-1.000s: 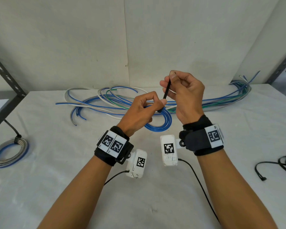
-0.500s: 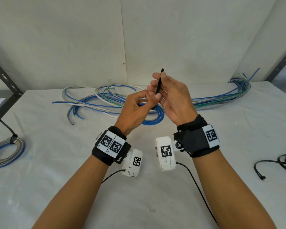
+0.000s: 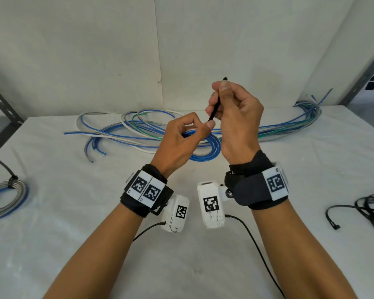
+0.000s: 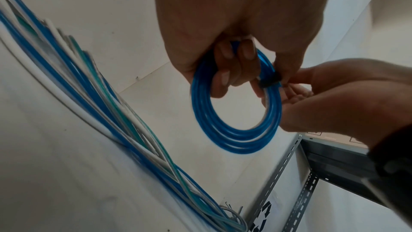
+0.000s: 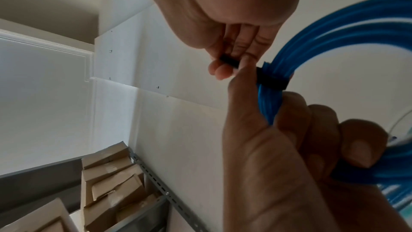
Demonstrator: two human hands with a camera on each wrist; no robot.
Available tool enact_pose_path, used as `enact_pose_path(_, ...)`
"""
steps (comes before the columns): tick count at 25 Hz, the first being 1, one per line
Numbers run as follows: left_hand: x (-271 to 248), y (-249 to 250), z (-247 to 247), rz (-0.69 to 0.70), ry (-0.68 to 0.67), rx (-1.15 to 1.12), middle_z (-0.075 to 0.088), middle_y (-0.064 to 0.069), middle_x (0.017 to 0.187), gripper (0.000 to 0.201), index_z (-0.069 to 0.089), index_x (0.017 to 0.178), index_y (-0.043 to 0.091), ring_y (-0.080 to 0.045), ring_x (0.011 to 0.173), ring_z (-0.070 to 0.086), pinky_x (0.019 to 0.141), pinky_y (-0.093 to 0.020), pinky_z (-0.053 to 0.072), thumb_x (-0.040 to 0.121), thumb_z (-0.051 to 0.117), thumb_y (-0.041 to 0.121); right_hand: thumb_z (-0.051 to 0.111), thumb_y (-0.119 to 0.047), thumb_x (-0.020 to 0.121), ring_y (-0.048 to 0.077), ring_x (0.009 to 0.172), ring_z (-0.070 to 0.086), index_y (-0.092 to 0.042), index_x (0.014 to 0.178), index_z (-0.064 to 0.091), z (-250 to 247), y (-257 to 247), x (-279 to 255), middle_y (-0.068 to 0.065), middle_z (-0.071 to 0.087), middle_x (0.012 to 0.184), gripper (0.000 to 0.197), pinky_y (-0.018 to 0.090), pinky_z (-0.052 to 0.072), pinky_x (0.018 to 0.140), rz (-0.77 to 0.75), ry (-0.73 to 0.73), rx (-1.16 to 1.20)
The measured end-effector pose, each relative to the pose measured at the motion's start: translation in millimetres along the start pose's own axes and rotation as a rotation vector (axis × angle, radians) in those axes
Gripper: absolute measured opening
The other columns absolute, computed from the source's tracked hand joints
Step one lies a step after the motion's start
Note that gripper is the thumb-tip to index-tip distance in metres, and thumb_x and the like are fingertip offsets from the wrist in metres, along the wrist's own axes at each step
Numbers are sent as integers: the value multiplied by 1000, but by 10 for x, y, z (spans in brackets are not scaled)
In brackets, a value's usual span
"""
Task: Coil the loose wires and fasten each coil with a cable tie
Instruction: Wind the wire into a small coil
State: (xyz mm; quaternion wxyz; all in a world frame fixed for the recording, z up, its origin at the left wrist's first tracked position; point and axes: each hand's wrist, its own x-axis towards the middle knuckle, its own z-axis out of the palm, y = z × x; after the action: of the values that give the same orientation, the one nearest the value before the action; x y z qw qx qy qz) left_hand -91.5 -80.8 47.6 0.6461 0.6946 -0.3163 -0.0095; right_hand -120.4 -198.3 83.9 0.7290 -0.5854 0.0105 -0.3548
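Note:
A small blue wire coil (image 4: pixel 234 130) hangs from my left hand (image 3: pixel 194 134), whose fingers (image 4: pixel 231 66) curl round its top. A black cable tie (image 4: pixel 269 82) is wrapped round the coil's strands beside my left thumb. My right hand (image 3: pixel 219 98), just right of and above the left, pinches the tie's tail (image 3: pixel 214 108) between thumb and fingers. The tail's tip sticks up past the thumb. In the right wrist view the tie's band (image 5: pixel 272 78) sits tight on the blue coil (image 5: pixel 334 24). Both hands are held above the table.
Loose blue, white and green wires (image 3: pixel 138 130) lie across the back of the white table (image 3: pixel 73 234), bunching at the far right (image 3: pixel 300 117). A tied coil (image 3: pixel 7 201) lies at the left edge. Black cable ties (image 3: pixel 367 210) lie at the right. Metal shelf uprights flank the table.
My right hand has risen and drawn the tie's tail up and to the right. My left hand has kept hold of the blue coil.

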Motion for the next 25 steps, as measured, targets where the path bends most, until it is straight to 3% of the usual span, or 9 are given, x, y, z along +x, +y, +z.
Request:
enact_pose_path(4,-43,-40,-38,-37,-1,0,56,13,56,33,54,69,12,-3,45,41,52,-14,35,99,63,22,51,-9,105,20,66,67,2,104,69,-37,42,-2,5,68,72,21,28,57,66,33,-59,-56)
enact_pose_path(7,-73,-48,-164,-150,56,-107,55,7,61,36,53,70,9,-12,48,30,48,-25,26,98,64,28,54,-16,105,23,84,76,-5,110,69,-54,87,-10,14,76,95,19,33,60,74,177,-168,-99)
enact_pose_path(9,-73,-9,-323,-201,148,-170,50,9,55,35,50,71,9,-11,46,27,48,-29,21,99,63,26,63,-24,100,21,92,76,-13,111,70,-55,171,-81,11,77,103,17,41,62,79,262,-286,-245)
enact_pose_path(11,-97,52,-506,-222,236,-205,46,11,52,36,49,70,12,-6,42,30,45,-25,22,99,62,28,68,-28,97,17,88,75,-13,112,72,-5,260,-210,7,78,96,21,45,63,77,254,-489,-470)
enact_pose_path(13,-164,97,-688,-244,273,-247,40,7,55,36,53,72,14,-8,43,31,46,-24,28,96,63,38,67,-24,98,16,82,76,-9,109,73,118,272,-337,10,78,92,19,37,62,71,241,-616,-541)
enact_pose_path(15,-296,130,-888,-248,262,-270,42,-1,62,36,59,81,10,-12,51,39,53,-26,40,91,63,45,66,-21,98,19,81,77,-2,108,72,246,218,-371,14,78,92,22,30,62,70,259,-621,-504)
enact_pose_path(18,-587,215,-1251,-245,226,-205,69,-11,82,24,69,96,3,-20,78,69,73,-29,57,93,66,27,66,-20,98,22,81,78,1,109,71,439,69,-355,15,78,93,25,32,62,72,344,-654,-415)
enact_pose_path(20,-776,293,-1462,-251,222,-215,75,-16,89,21,72,104,1,-22,86,73,77,-31,60,90,68,16,66,-20,98,22,87,77,0,112,71,571,8,-389,15,78,97,25,33,62,73,381,-731,-375)
enact_pose_path(25,-1187,385,-1867,-337,275,-279,75,-8,97,33,72,111,7,-18,94,71,87,-32,59,83,68,25,64,-21,100,21,93,75,-3,114,71,1061,25,-614,15,77,105,24,34,62,83,455,-815,-252)
